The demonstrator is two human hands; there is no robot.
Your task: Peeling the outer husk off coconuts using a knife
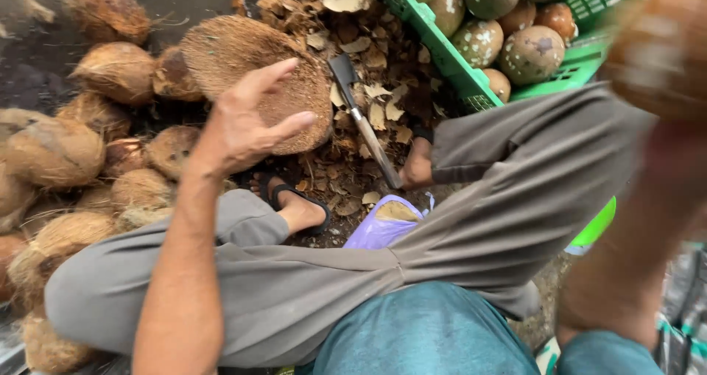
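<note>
A: Which step is this?

B: Picking a husk, I'd judge — the left hand (247,121) is spread wide, empty, over the big husk (258,73) on the pile.

A: And the right?

B: The right hand (659,47) is a blur; its grip seems closed on a brown coconut (674,22).

A: Next?

B: Closing on the husk, then reaching the cleaver (364,121) — it lies on ground strewn with chips, beside the crate (449,58).
</note>
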